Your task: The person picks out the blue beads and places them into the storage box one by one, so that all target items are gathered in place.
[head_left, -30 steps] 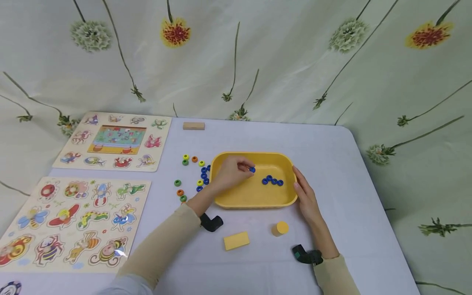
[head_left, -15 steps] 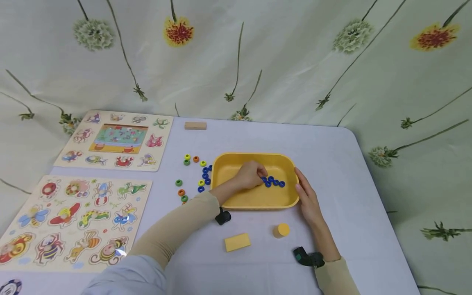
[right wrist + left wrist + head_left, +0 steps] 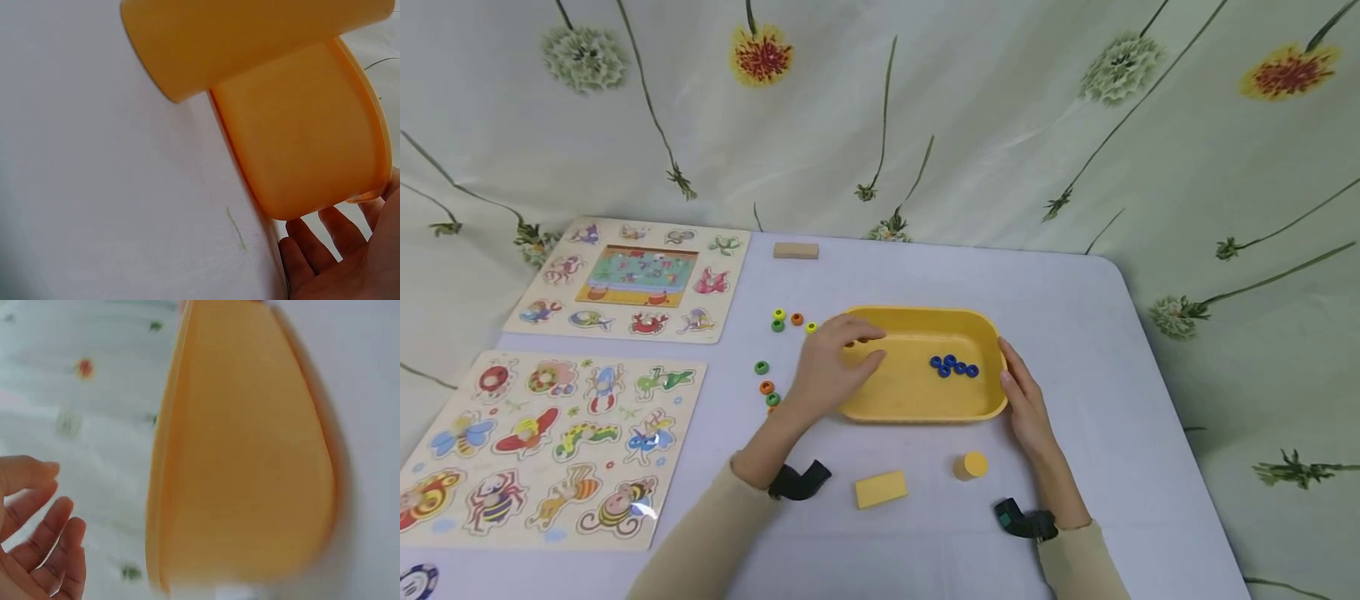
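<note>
My left hand (image 3: pixel 829 367) hangs over the left end of a yellow tray (image 3: pixel 917 408), thumb and fingers apart with nothing between them. In the left wrist view, the fingertips (image 3: pixel 76 528) show bare beside the tray. Several blue beads (image 3: pixel 960 367) lie grouped in the tray's right half. At the tray's right end, my right hand (image 3: pixel 1026 408) rests its extended fingers and thumb against the rim. The right wrist view has those fingers (image 3: pixel 340 231) by the outer wall. Green beads (image 3: pixel 762 367) and orange beads (image 3: pixel 766 387) are scattered left of the tray; my left hand hides part of that area.
A yellow rectangular block (image 3: pixel 881 490) and a yellow cylinder (image 3: pixel 971 466) stand in front of the tray. Two picture puzzle boards, one sea-themed (image 3: pixel 700 287) and one with insects (image 3: pixel 553 454), lie at the left. A wooden block (image 3: pixel 796 251) sits near the back edge.
My left hand set a blue bead beside the others in the tray, let go, and moved back left with its fingers spread. The right hand stayed at the rim.
</note>
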The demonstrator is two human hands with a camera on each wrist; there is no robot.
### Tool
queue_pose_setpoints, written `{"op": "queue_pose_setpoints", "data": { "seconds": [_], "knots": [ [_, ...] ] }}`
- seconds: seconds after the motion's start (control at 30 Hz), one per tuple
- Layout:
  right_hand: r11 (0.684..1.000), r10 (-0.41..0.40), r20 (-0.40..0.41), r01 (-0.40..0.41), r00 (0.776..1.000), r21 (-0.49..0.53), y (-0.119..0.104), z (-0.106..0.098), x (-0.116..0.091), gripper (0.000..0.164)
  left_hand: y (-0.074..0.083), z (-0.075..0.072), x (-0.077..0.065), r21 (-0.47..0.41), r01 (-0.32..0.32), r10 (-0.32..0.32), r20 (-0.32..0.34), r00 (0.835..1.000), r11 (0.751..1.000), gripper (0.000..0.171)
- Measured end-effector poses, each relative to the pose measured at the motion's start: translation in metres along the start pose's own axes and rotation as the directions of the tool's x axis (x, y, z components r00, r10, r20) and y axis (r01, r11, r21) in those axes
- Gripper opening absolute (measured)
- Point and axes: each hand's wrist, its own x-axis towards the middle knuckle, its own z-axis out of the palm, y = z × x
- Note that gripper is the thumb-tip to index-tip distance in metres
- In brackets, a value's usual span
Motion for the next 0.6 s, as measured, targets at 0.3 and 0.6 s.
{"op": "queue_pose_setpoints", "data": {
  "seconds": [0.3, 0.6],
  "knots": [
    [0.999, 0.034, -0.012, -0.034, 0.999, -0.005, 0.001, 0.000, 0.002, 0.044, -0.070, -0.053, -0.042, -0.004, 0.298, -0.297, -0.102, 0.949, 0.954, 0.029],
    [0.999, 0.040, -0.006, -0.040, 0.999, -0.013, 0.000, 0.001, 0.000, 0.044, -0.103, -0.041, -0.069, -0.058, 0.392, -0.395, -0.053, 0.917, 0.918, 0.035]
  ]
}}
